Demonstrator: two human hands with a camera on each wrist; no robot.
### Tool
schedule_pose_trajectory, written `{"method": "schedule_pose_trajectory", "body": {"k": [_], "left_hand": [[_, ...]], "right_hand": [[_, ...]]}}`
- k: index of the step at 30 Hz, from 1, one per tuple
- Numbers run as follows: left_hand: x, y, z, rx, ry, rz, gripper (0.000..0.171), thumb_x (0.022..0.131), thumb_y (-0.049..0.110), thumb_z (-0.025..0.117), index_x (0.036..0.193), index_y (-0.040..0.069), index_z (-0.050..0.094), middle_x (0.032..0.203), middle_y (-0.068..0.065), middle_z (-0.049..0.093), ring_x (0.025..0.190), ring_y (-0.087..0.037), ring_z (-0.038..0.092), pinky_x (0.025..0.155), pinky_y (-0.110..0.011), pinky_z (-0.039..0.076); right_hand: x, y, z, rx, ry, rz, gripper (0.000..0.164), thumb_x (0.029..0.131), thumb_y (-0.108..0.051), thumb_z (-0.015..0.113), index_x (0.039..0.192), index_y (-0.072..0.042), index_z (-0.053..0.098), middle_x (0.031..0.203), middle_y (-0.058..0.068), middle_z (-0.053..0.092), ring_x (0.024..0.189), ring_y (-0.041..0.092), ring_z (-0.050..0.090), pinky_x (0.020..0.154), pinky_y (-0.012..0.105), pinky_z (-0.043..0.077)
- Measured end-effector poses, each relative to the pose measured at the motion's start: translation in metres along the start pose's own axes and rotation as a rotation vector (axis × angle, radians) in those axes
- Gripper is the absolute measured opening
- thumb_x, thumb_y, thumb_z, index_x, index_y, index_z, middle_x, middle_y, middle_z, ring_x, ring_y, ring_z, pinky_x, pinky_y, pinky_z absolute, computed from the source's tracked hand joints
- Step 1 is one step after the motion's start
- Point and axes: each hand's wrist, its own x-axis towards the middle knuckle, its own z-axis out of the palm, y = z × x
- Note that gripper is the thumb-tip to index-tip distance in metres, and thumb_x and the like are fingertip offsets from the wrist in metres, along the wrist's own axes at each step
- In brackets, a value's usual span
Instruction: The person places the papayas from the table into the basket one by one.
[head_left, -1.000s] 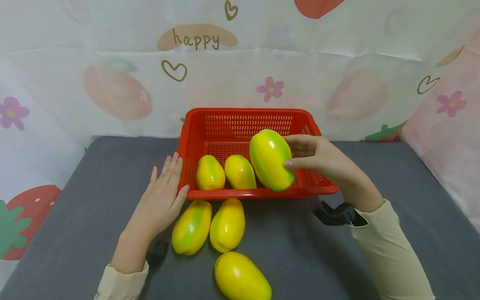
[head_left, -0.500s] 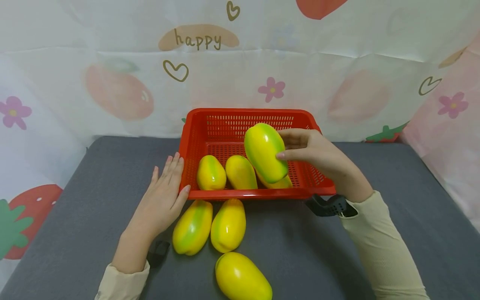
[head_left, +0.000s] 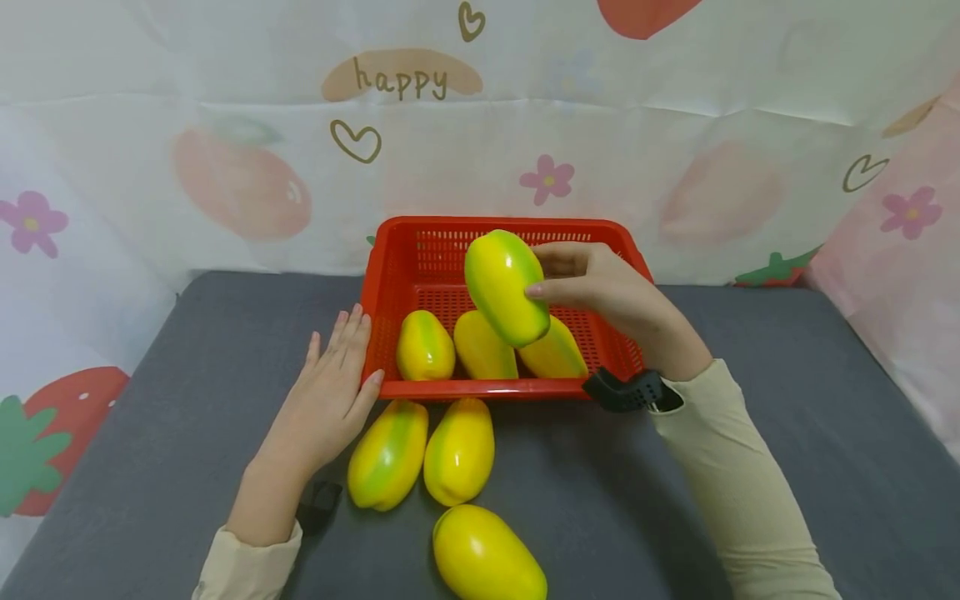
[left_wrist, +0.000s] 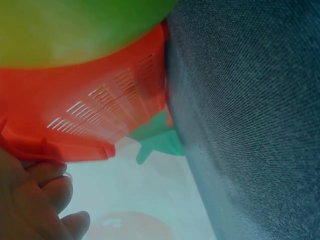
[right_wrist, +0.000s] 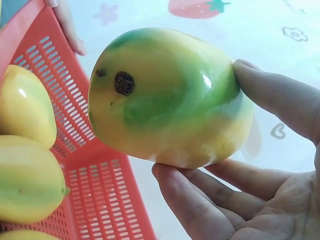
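My right hand [head_left: 618, 296] holds a yellow-green papaya [head_left: 504, 283] up over the red plastic basket [head_left: 450, 389], thumb on one side and fingers on the other. In the right wrist view the held papaya [right_wrist: 170, 100] shows a dark spot at its far end. Inside the basket, along the front wall, lie a left papaya [head_left: 425, 346], a middle papaya [head_left: 483, 350] partly behind the held one, and a right papaya [head_left: 557, 350]. My left hand [head_left: 322, 396] rests with straight fingers against the basket's left side; its fingertips [left_wrist: 77, 222] show beside the rim in the left wrist view.
Two papayas, one [head_left: 386, 457] left and one [head_left: 459, 454] right, lie on the grey cloth [head_left: 150, 467] just before the basket. Another papaya [head_left: 487, 554] lies nearer to me. A printed curtain [head_left: 600, 125] hangs close behind the basket.
My right hand has carried the papaya leftward and farther up over the basket, bringing the right papaya inside into view. My left hand stays at the basket's side.
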Motion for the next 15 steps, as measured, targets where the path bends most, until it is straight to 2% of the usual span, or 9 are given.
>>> {"method": "schedule_pose_trajectory", "body": {"k": [9,15], "left_hand": [[0.0,-0.001,0.0,-0.007,0.002,0.009,0.068,0.099,0.029,0.043,0.15,-0.002,0.01,0.157,-0.016,0.007,0.144,-0.03,0.004,0.112,-0.054,0.003],[-0.001,-0.002,0.001,0.001,0.007,0.007,0.068,0.099,0.029,0.043,0.15,-0.002,0.01,0.156,-0.016,0.007,0.144,-0.03,0.004,0.112,-0.054,0.003]], "right_hand": [[0.018,0.001,0.007,0.024,0.006,-0.003,0.053,0.087,-0.017,0.068,0.135,-0.007,0.05,0.121,0.011,0.06,0.104,0.027,0.059,0.085,0.037,0.052],[0.028,0.0,0.012,0.021,0.016,0.003,0.054,0.087,-0.018,0.068,0.136,-0.005,0.048,0.122,0.011,0.059,0.105,0.026,0.06,0.091,0.04,0.049]]}}
